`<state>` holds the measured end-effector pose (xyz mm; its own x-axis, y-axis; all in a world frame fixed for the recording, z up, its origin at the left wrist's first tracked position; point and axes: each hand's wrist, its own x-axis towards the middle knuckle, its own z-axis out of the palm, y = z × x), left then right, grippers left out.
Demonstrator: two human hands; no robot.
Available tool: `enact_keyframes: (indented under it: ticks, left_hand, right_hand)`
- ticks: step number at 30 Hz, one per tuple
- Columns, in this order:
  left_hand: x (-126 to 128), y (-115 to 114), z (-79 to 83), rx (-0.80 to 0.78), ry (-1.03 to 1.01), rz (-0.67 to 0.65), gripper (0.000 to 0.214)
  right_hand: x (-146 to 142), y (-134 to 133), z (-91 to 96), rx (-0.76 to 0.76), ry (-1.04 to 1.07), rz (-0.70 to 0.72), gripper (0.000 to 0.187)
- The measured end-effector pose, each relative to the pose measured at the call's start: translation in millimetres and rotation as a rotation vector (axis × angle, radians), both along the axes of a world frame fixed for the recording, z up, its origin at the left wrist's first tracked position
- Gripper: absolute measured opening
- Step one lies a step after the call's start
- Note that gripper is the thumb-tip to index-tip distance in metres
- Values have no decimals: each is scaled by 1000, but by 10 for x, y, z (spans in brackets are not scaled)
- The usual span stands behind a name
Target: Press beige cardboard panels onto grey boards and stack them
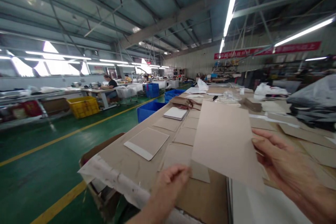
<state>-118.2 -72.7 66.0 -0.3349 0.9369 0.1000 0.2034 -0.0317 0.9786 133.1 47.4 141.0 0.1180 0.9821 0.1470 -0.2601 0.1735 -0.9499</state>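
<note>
A tan cardboard sheet (225,140) is held up over the worktable (123,161), tilted away from me. My right hand (286,168) grips its right edge, thumb on top. My left hand (170,182) pinches its lower left corner with fingers closed. Under the sheet lie more flat cardboard pieces. A stack of grey boards (147,142) sits to the left of my hands, and a second, smaller stack (175,113) lies farther back.
Blue crates (149,109) and a yellow crate (83,106) stand on the green floor at left. People sit at benches far back (111,85). Plastic bags (317,94) and cardboard scraps crowd the table's right side. An open carton (105,196) sits below the table's near corner.
</note>
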Motion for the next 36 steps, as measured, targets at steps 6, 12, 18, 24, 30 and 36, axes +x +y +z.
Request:
enact_keyframes:
  ticks: [6,12,18,24,30,36]
  left_hand:
    - [1087,70,101,149,-409,28,56]
    - [1262,205,221,192,-548,133,48]
    - [1056,151,330,273,-503,16,37]
    - [803,70,378,68,-354,-203,37]
    - [870,100,239,-54,-342,-286,38]
    - [989,182,48,-136,-263,-192,40]
  right_hand:
    - [64,-136,-46,70,137,-48,53]
    - [236,-413,-47,145,168,-95,49]
    - [644,-533,-18,291,107,1,37]
    - [1226,-531,-118,181,-112,-70,48]
    - [1411,-646,-308,96,-563,-257,45]
    - [1432,-831,-513,-192,-404,-292,56]
